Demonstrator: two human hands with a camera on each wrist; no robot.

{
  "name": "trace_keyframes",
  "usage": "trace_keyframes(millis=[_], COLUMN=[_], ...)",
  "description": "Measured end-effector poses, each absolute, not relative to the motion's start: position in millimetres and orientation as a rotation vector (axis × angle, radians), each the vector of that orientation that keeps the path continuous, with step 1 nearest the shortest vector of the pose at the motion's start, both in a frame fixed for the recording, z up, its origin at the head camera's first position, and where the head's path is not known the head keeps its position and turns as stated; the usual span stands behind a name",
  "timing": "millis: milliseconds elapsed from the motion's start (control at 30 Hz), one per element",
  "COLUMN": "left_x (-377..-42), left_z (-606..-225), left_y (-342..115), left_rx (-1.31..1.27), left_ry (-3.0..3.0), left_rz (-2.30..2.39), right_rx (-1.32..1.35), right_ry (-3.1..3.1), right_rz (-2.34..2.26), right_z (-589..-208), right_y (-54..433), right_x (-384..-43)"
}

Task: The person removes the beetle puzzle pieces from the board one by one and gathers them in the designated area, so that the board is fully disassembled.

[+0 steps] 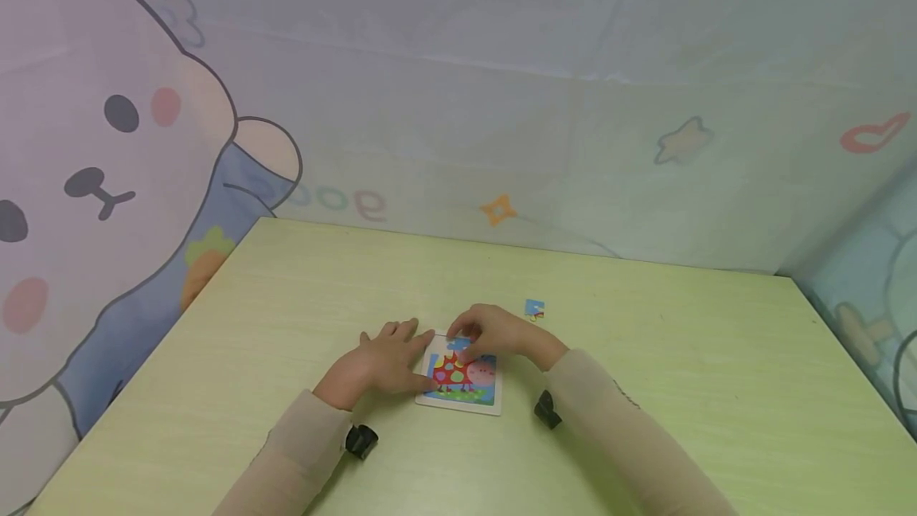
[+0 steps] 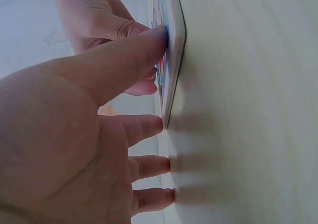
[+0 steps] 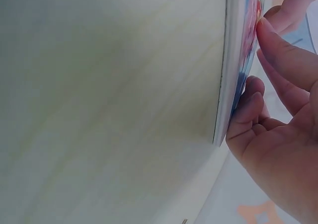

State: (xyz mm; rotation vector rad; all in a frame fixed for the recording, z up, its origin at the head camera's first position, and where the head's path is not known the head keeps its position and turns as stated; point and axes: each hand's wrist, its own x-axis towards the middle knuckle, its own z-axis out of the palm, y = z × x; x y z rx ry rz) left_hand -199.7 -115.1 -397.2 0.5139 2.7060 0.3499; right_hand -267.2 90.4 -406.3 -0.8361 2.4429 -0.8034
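Observation:
A square jigsaw puzzle (image 1: 450,375) with a red spotted character and a pink face lies on the table in a white-rimmed tray (image 1: 462,408). My left hand (image 1: 390,361) is spread at its left side, the thumb pressing the puzzle near the tray edge and the other fingers reaching to the upper left corner and the table. Over the top part, my right hand (image 1: 496,330) pinches a blue puzzle piece (image 1: 459,344) between thumb and forefinger, low over the picture. In the right wrist view the right thumb (image 3: 283,50) meets the puzzle surface, with the other fingers curled at the tray edge.
A loose blue puzzle piece (image 1: 534,308) lies on the table beyond the right hand. The pale yellow-green table (image 1: 680,357) runs back to a printed cloth (image 1: 458,102). Black straps (image 1: 361,442) hang at both wrists.

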Motion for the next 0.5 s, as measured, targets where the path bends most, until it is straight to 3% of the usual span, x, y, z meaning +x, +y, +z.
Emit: trace_keyframes(millis=[500], left_x=[-200.2], left_z=[-397.5], left_y=[-114.3], left_rx=[0.505], left_ry=[2.699], left_rz=[0.366], right_rx=[-0.804], right_ry=[2.437], right_rz=[-0.78], right_z=[-409.4], right_y=[86.7], right_x=[-266.0])
